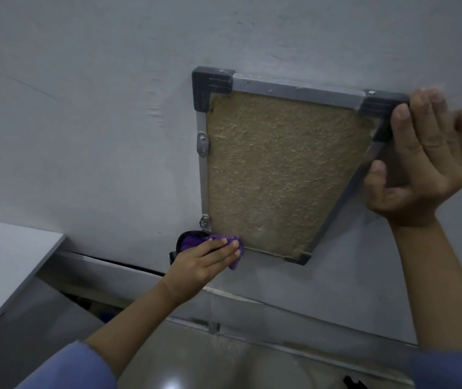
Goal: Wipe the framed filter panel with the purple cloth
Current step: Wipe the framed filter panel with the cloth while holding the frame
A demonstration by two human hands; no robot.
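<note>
The framed filter panel (pixel 280 169) hangs against a grey wall, a tan fibrous mat inside a metal frame with dark plastic corners. Its right side stands away from the wall. My right hand (pixel 420 164) grips the frame's right edge near the upper right corner, thumb in front and fingers behind. My left hand (pixel 210 259) presses the purple cloth (pixel 224 242) with straight fingers against the panel's lower left corner. The cloth is bunched and partly hidden under my fingers.
A white tabletop (pixel 7 265) juts in at the left. Below the panel a metal ledge (pixel 224 304) runs along the wall's base. Two metal brackets (pixel 202 143) sit on the frame's left edge. Glossy floor shows at the bottom.
</note>
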